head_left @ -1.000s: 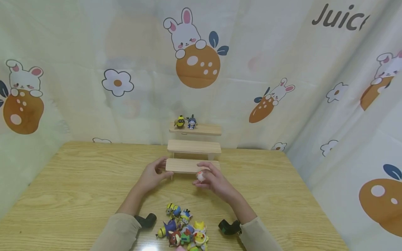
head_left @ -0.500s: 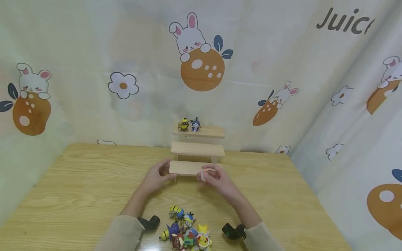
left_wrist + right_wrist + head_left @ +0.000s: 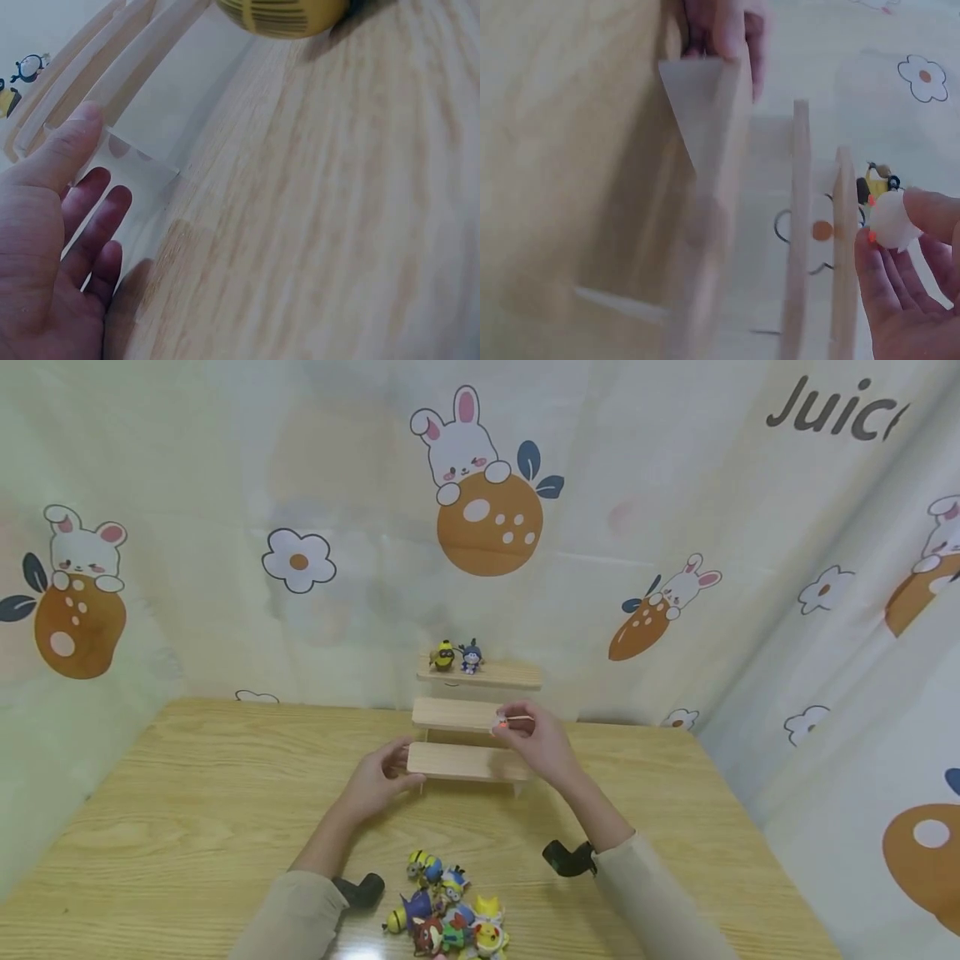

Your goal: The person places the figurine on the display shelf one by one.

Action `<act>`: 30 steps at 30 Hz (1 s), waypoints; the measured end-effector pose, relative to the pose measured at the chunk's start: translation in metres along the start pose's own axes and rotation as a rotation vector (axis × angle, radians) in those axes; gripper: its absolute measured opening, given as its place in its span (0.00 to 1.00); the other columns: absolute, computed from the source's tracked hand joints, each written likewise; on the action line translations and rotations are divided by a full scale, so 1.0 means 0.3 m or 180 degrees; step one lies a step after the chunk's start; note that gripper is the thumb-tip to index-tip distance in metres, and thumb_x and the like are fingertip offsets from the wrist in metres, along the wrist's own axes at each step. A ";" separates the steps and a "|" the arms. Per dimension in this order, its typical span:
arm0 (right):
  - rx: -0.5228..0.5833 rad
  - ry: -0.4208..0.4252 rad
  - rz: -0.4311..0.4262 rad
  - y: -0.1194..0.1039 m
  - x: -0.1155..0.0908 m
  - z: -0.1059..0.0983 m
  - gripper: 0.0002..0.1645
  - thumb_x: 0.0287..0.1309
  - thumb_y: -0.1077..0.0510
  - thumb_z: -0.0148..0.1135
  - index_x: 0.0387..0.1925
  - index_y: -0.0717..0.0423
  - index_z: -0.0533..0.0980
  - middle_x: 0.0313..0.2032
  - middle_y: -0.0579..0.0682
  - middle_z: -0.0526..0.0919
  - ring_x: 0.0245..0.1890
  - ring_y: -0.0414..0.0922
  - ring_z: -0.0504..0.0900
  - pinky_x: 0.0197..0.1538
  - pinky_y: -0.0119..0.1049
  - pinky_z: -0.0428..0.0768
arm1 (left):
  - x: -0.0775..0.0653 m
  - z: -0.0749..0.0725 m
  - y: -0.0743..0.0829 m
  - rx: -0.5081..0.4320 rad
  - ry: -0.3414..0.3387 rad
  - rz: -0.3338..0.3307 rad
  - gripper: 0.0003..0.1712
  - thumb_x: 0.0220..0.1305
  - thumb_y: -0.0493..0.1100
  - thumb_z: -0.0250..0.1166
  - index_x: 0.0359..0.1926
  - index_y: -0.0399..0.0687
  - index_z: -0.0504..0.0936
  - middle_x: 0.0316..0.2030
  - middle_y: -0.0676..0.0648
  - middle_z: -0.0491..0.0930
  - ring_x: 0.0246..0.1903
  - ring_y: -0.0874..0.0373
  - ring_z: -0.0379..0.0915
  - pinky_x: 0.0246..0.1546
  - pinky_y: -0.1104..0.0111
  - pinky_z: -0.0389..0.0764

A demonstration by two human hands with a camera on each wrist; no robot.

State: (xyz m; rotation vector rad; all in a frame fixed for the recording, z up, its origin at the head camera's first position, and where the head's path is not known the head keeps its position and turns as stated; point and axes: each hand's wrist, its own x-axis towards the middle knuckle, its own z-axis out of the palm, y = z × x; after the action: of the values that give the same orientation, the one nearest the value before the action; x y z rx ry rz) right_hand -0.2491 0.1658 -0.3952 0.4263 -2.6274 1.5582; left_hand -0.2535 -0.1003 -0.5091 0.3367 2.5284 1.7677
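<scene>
My right hand [image 3: 546, 745] pinches a small white figurine [image 3: 891, 220] with orange bits between thumb and fingers. In the head view it is over the right part of the middle step [image 3: 453, 713] of a three-step wooden display stand. My left hand [image 3: 377, 782] holds the left end of the lowest step [image 3: 457, 762], the thumb at the plank's end and the fingers by the clear side support [image 3: 139, 161]. On the top step [image 3: 506, 675] stand a yellow-and-black figurine [image 3: 445, 656] and a dark blue one [image 3: 471, 657], side by side at the left.
Several colourful figurines [image 3: 450, 914] lie in a heap at the table's front, between my forearms. Black pieces [image 3: 570, 858] show beside both sleeves. Behind the stand hangs a curtain [image 3: 360, 610] printed with rabbits and fruit. The wooden table [image 3: 225, 793] spreads to either side.
My right hand has risen with the white figurine from in front of the lowest step to the middle step. The left hand stays at the stand's left end. The head view has shifted slightly.
</scene>
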 end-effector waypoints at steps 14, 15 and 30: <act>-0.0914 0.0363 -0.0080 -0.059 0.240 -0.048 0.18 0.59 0.56 0.64 0.50 0.57 0.75 0.45 0.56 0.82 0.47 0.50 0.82 0.50 0.43 0.80 | -0.002 -0.010 -0.008 -0.0092 -0.0022 0.0012 0.41 0.55 0.44 0.71 0.67 0.42 0.64 0.53 0.41 0.79 0.49 0.50 0.76 0.52 0.57 0.75; -0.0935 0.0364 -0.0058 -0.059 0.249 -0.046 0.18 0.58 0.56 0.64 0.49 0.57 0.75 0.45 0.56 0.82 0.47 0.51 0.82 0.50 0.43 0.80 | -0.007 -0.010 0.003 -0.0092 -0.0024 0.0014 0.41 0.55 0.43 0.71 0.67 0.41 0.64 0.53 0.40 0.79 0.48 0.49 0.76 0.52 0.57 0.75; -0.1153 0.0334 0.0001 -0.067 0.307 -0.036 0.19 0.59 0.55 0.64 0.51 0.56 0.74 0.46 0.55 0.81 0.47 0.50 0.81 0.51 0.44 0.79 | -0.002 -0.004 0.000 -0.0144 -0.0031 0.0041 0.40 0.55 0.44 0.71 0.67 0.42 0.65 0.52 0.42 0.80 0.47 0.52 0.77 0.49 0.61 0.75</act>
State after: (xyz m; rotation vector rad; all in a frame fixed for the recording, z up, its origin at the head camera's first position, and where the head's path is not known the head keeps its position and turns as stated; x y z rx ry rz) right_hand -0.3333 0.1471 -0.3554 0.3082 -2.7411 1.0360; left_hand -0.2530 -0.1014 -0.5088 0.3596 2.4811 1.8199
